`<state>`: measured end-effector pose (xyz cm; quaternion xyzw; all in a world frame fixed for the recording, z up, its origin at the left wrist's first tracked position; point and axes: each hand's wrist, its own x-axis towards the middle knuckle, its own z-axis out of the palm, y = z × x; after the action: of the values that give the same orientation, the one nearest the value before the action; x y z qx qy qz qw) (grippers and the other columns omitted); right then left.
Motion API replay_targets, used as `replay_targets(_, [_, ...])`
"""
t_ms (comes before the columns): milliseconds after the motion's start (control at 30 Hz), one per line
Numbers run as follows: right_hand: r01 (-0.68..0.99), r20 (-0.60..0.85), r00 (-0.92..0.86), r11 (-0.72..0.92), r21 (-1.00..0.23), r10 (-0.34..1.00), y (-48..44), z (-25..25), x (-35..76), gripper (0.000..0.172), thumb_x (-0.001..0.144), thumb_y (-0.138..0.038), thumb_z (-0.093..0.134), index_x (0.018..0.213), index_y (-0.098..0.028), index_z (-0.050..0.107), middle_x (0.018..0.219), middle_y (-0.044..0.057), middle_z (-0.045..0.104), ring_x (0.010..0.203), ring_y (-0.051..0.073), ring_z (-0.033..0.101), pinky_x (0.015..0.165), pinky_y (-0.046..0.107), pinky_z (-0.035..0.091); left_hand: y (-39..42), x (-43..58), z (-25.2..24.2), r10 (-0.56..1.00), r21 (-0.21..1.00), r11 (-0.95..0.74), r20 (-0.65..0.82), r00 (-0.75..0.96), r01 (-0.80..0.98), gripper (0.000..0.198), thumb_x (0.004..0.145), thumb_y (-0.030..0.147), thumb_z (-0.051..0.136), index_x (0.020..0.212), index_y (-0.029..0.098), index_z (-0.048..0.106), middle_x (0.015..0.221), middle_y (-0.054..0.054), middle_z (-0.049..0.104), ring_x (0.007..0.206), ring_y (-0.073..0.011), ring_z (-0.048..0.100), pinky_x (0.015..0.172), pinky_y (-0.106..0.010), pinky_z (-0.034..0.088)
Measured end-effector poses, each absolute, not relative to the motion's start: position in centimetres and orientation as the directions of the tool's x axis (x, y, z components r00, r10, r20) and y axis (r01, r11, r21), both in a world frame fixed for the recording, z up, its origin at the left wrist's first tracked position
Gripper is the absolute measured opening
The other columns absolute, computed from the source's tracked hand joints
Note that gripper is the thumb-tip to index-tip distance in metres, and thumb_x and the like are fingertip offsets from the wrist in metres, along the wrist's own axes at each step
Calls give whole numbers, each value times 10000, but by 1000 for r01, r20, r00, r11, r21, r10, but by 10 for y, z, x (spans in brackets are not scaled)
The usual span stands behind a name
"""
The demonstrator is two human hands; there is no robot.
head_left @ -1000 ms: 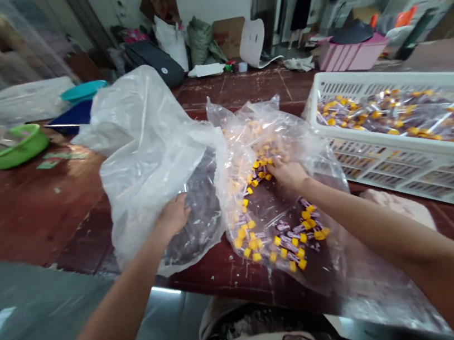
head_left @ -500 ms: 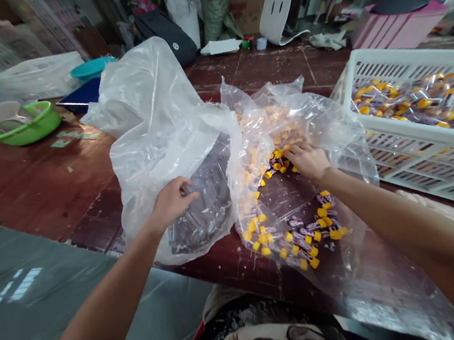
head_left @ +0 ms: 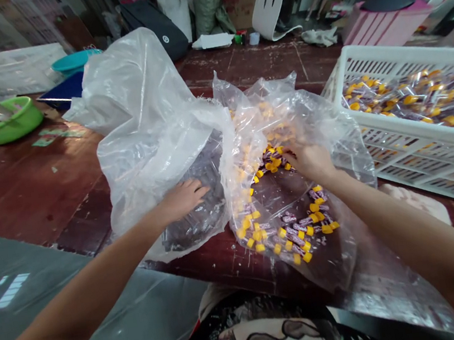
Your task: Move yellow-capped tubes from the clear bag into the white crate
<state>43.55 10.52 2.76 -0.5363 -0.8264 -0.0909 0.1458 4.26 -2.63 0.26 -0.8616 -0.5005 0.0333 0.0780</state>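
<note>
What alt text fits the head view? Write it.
Left hand presses a clear plastic bag of dark packets; right hand reaches among yellow-and-purple wrapped pieces in another bag, on a dark red table. A white crate holds more.

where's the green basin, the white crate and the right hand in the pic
green plastic basin (head_left: 2, 132), head view, on its outer wall
white plastic crate (head_left: 424, 165), head view, on its slotted long side
right hand (head_left: 310, 163), head view, on the back of the hand

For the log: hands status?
Left hand on clear plastic bag of dark packets; right hand among yellow-tipped purple packets in another bag; nothing in the way.
</note>
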Motion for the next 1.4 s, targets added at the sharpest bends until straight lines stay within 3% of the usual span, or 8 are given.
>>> replay_targets(200, [572, 366, -377, 525, -631, 851, 71, 36, 460, 293, 902, -449, 611, 972, -176, 690, 843, 57, 724, 716, 186, 632, 675, 298, 462, -40, 62, 2, 803, -305, -545, 76, 591, 781, 278, 1004, 178, 486, 1233, 157, 642, 1306, -156, 617, 1169, -314, 555, 938, -410, 408])
replay_targets(333, [401, 371, -417, 534, -744, 830, 50, 41, 471, 382, 897, -556, 634, 941, -178, 665, 860, 57, 705, 751, 172, 614, 653, 282, 458, -51, 66, -7, 830, -191, -535, 62, 554, 823, 296, 993, 126, 452, 1227, 178, 627, 1206, -126, 675, 1138, -298, 594, 942, -421, 414])
replay_targets(500, [301, 371, -420, 513, -804, 828, 15, 61, 482, 376, 890, -550, 704, 961, -183, 668, 834, 35, 686, 705, 136, 587, 630, 260, 450, -73, 83, 22, 955, 188, -293, 115, 275, 938, 290, 1014, 270, 457, 1263, 183, 576, 1229, -137, 696, 1168, -312, 636, 1014, -489, 441])
replay_targets(667, [236, 462, -489, 623, -746, 740, -14, 101, 473, 301, 934, -474, 681, 983, -177, 673, 823, 31, 687, 681, 120, 579, 594, 249, 440, -95, 151, 75, 947, 637, -312, 145, 287, 705, 389, 1026, 403, 473, 1380, 243, 501, 1392, -109, 626, 1273, -260, 605, 1074, -430, 474])
replay_targets(867, [384, 451, -712, 836, -392, 538, -23, 129, 457, 161, 980, -293, 586, 993, -175, 694, 914, 34, 727, 784, 131, 647, 722, 268, 471, -81, 211, 80, 892, 763, -393, 180, 415, 513, 305, 989, 324, 533, 1266, 216, 599, 1280, -113, 673, 1172, -253, 633, 1049, -447, 489])
replay_targets(1100, [506, 402, -736, 837, -208, 545, -35, 113, 457, 275, 1023, -324, 521, 1170, -211, 723, 1180, 92, 709, 1045, 241, 678, 867, 373, 554, -66, 238, 67, 944, 923, -224, 126, 306, 312, 251, 875, 316, 696, 1087, 183, 677, 1020, -74, 707, 989, -256, 651, 905, -421, 534])
replay_targets(1267, [340, 521, -752, 915, -219, 404, -32, 79, 457, 1134, 796, -672, 747, 1642, -146, 205, 1648, 236, 276, 1528, 405, 278, 1186, 608, 382, -63, 256, 64, 937, 983, 111, -55, 344, -144, 305, 821, 334, 786, 1062, 183, 674, 994, -63, 696, 953, -231, 669, 838, -390, 558])
replay_targets(1400, [360, 592, -687, 905, -225, 421, -24, 55, 456, 1020, 859, -482, 762, 1638, -166, 186, 1554, 223, 433, 1455, 358, 425, 1160, 563, 445, -60, 273, 64, 931, 924, 226, -112, 347, -307, 348, 738, 272, 864, 1020, 143, 707, 1014, -93, 719, 1065, -245, 665, 921, -372, 530])
